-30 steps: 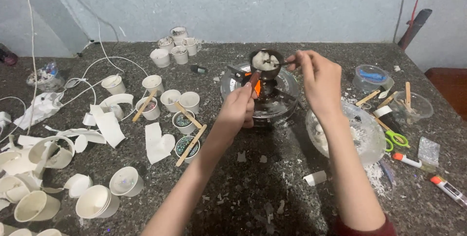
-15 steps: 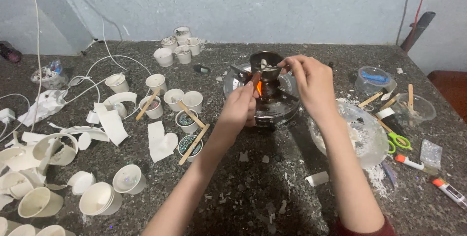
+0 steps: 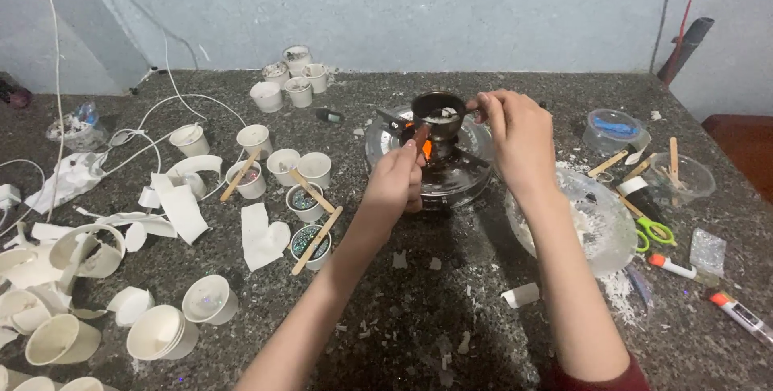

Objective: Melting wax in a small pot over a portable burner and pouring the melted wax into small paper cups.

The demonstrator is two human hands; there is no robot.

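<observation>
1. A dark speckled stone table fills the view, strewn with white flakes and scraps of torn paper, against a pale blue-grey wall
2. A clear plastic bowl with white crumbly stuff stands to the right, just under the right forearm
3. A round silvery burner sits near the middle of the table, an orange flame glowing at its centre
4. The left hand has its fingers closed around the reddish-brown handle of a small dark pot, which it holds just above the flame; a little white matter shows inside the pot
5. The right hand is pinched shut on a thin stirring stick whose tip reaches into the pot from the right
6. White paper cups lie whole and torn across the left side; several nearer the burner hold glittery stuff with flat wooden sticks laid across them
7. White cables trail over the far left of the table
8. Green-handled scissors, more wooden sticks and two white tubes with orange caps lie on the right edge
</observation>
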